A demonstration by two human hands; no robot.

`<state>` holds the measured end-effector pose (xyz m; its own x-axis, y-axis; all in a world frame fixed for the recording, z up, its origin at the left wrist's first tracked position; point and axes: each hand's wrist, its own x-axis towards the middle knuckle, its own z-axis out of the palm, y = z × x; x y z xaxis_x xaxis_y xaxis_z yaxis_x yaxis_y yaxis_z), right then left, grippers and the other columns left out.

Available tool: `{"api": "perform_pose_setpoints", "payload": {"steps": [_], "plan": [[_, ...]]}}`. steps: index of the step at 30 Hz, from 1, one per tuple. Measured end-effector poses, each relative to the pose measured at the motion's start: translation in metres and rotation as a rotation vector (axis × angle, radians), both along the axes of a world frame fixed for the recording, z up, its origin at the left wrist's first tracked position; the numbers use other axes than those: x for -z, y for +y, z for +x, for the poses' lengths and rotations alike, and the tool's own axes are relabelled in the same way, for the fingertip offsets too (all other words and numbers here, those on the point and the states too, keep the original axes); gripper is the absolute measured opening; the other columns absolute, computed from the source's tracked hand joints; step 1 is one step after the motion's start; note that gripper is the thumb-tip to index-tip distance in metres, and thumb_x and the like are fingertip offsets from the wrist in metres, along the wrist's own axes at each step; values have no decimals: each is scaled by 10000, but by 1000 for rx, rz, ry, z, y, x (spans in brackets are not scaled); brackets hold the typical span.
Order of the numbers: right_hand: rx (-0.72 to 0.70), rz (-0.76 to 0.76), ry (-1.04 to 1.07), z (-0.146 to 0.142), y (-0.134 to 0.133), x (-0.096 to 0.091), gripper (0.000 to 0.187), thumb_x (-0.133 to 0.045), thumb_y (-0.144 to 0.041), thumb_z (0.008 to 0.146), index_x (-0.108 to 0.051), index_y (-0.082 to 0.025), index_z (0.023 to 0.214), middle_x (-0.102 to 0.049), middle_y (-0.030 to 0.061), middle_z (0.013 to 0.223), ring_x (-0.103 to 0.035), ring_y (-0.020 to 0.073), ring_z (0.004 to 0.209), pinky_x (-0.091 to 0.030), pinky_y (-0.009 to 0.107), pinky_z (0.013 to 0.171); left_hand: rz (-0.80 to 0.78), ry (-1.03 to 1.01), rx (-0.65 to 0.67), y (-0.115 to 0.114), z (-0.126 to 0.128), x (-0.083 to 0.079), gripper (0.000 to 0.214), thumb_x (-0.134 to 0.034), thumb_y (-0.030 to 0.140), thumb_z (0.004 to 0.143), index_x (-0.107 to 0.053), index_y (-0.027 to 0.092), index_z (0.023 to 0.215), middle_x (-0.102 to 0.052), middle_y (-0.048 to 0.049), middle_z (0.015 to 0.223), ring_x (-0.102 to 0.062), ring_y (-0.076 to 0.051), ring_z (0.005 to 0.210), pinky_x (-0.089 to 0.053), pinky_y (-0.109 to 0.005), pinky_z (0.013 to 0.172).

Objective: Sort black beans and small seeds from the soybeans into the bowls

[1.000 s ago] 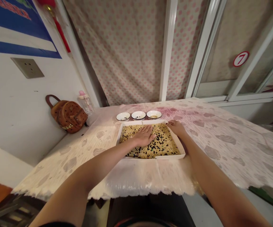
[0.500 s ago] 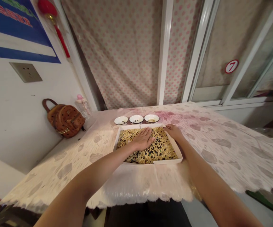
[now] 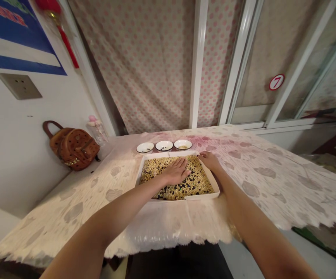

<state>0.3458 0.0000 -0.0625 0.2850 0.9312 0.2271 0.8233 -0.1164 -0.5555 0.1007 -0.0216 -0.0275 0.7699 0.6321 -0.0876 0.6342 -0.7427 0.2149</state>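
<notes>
A shallow white box (image 3: 203, 197) lies on the table, its bottom covered with small round beads (image 3: 198, 185), mostly golden yellow with many black ones and a few green. My left hand (image 3: 176, 173) rests flat on the beads near the middle, palm down and fingers stretched out. At the far right corner, my right hand (image 3: 210, 160) has its fingers bent over the box's rim. Just behind the box stand a left bowl (image 3: 145, 147) and a middle bowl (image 3: 164, 145), both with a few dark bits, and a right bowl (image 3: 183, 144) with yellowish ones.
A patterned cloth (image 3: 261, 170) covers the table. At the left wall are a brown backpack (image 3: 74, 149) and a clear bottle with a pink top (image 3: 96, 128). Behind the table hangs a dotted curtain (image 3: 156, 69), beside white window frames (image 3: 198, 66).
The view has turned slightly, so the scene sits further left. My left hand has slid a little to the right over the beads. My right hand stays at the box's corner.
</notes>
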Motion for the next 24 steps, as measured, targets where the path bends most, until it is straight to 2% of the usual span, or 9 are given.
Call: {"api": "perform_pose_setpoints", "payload": {"steps": [11,15,24], "plan": [[14,3,-6,-3,-5,-7,222,-567,-347,952,-749,-234,1012,-765,50,1016,-692,196,961,-460,248,765,33,-14,-31,-5,1,-1,842,-1,648,1012,-88,101,1646,-14,-75,1714,13,-216,1586,-55,-403,1303],[16,-9,-6,-4,-5,-7,228,-565,-354,950,-751,-232,1003,-765,51,1004,-693,202,951,-461,254,768,27,-30,13,-8,5,-2,844,23,630,1014,-86,76,1641,13,-78,1714,35,-191,1584,-23,-378,1301],[17,-17,-7,-4,-3,-4,253,-544,-355,964,-748,-226,1039,-759,62,1052,-690,207,986,-460,264,798,24,7,24,-6,13,0,808,3,629,1009,-65,139,1648,-16,-59,1716,8,-193,1588,-48,-418,1303]]}}
